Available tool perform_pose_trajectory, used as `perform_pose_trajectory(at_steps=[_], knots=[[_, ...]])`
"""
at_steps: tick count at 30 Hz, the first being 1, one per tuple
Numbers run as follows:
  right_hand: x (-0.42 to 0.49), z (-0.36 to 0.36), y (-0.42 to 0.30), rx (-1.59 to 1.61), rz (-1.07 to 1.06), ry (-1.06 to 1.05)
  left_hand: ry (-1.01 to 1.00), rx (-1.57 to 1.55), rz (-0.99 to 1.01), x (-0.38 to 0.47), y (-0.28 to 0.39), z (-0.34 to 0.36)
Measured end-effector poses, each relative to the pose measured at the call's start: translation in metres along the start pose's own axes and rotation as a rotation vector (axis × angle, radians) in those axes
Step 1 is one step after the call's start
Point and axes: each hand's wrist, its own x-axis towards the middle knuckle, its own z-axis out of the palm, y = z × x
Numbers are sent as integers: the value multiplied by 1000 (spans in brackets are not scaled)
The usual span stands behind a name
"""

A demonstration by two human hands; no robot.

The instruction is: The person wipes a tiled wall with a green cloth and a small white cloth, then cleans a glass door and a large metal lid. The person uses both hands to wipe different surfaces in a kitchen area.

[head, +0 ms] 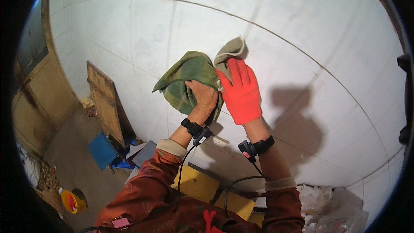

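My bare left hand (204, 96) grips a bunched green checked cloth (190, 66) in front of a white wall. On my right hand (241, 94) is a bright red-orange work glove. Its fingers hold a folded grey-beige cloth (230, 51), whose top edge curls up past the fingertips. Both hands are side by side, and the two cloths touch or nearly touch. Whether either cloth presses on the wall I cannot tell. A black strap with a small cabled device circles each wrist. Red glove fingers (209, 218) show at my waist.
The white wall (129, 38) fills most of the view, with a thin line across it and a socket (220, 141) low down. A wooden board (105, 98) leans at left near a blue panel (103, 151). Yellow boxes (197, 183), a yellow bucket (73, 201) and plastic bags (315, 197) are below.
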Motion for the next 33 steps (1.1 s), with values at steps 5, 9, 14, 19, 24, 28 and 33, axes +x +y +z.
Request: perform_pose_trajectory(at_steps=[5,9,14,19,24,28,33], knots=[[-83,-68,55,-29,154,-50,-220,-71,179,-16,109,1],[-140,-97,85,-156,315,-54,-334,-426,408,-19,165,10],[-178,-121,117,-225,478,198,-880,-388,521,-15,189,28],[-179,-104,85,-171,522,178,-661,-772,460,-26,178,7],[-146,-73,10,321,387,26,-575,-922,34,-33,162,-65],[-120,-45,-109,554,512,-4,-472,-989,-261,-47,96,-158],[-90,-22,-296,1618,1096,-288,-882,-857,-750,-77,-52,-300]])
